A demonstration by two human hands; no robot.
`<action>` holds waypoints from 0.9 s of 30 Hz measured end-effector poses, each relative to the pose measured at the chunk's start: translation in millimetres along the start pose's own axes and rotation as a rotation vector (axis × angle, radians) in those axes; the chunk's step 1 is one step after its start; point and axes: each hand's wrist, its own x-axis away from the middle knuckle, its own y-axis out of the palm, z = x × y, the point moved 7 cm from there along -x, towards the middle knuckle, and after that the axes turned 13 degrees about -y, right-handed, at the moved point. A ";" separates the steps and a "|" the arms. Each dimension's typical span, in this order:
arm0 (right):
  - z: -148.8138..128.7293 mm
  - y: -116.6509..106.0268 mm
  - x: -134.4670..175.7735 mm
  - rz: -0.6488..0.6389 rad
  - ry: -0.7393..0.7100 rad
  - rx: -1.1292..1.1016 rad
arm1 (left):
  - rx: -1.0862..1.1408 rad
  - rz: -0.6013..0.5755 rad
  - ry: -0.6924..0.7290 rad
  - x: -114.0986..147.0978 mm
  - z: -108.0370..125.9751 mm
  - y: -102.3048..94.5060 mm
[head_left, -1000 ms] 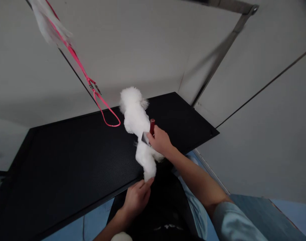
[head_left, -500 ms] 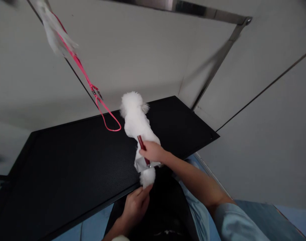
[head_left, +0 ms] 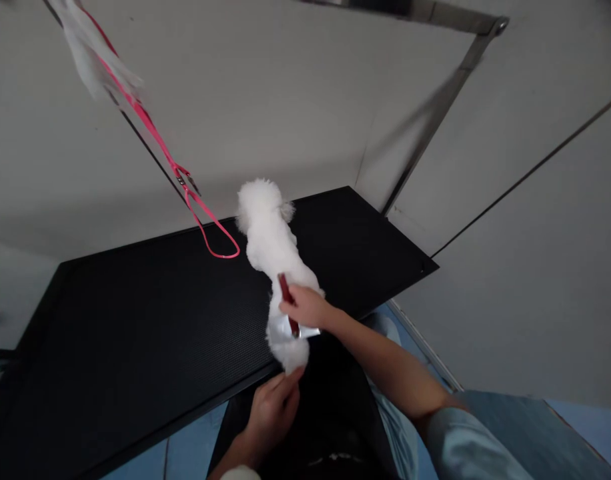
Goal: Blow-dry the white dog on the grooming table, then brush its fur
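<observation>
A white fluffy dog (head_left: 275,243) is on the black grooming table (head_left: 150,320), with its head away from me and its rump at the near edge. My right hand (head_left: 308,308) is closed around the dark red handle of a slicker brush (head_left: 287,293). The brush's wide, pale metal head lies across the dog's rear, at the base of its fluffy tail (head_left: 296,355). Below it, the thumb and fingers of my left hand (head_left: 274,407) pinch the tail's near end. The brush's bristles are hidden from this side.
A pink loop leash (head_left: 213,230) with a metal clip hangs left of the dog, and a whitish strip (head_left: 88,57) hangs by its top. Behind stands a pale wall (head_left: 285,100). A metal frame (head_left: 435,120) rises at the back right.
My right hand and the brush have moved slightly down, nearer the tail. The left hand keeps its pinch on the tail. The view has shifted a little.
</observation>
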 end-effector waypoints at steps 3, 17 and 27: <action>-1.0 -19.3 -2.5 0.200 0.077 0.131 | -0.026 0.005 -0.001 -1.4 0.5 -1.4; -14.3 -2.1 -5.6 -0.036 -0.023 0.094 | -0.036 -0.008 0.024 -1.8 0.4 -1.2; -10.9 -21.5 -12.0 0.020 0.053 0.185 | 0.032 0.000 0.005 3.1 0.2 -0.7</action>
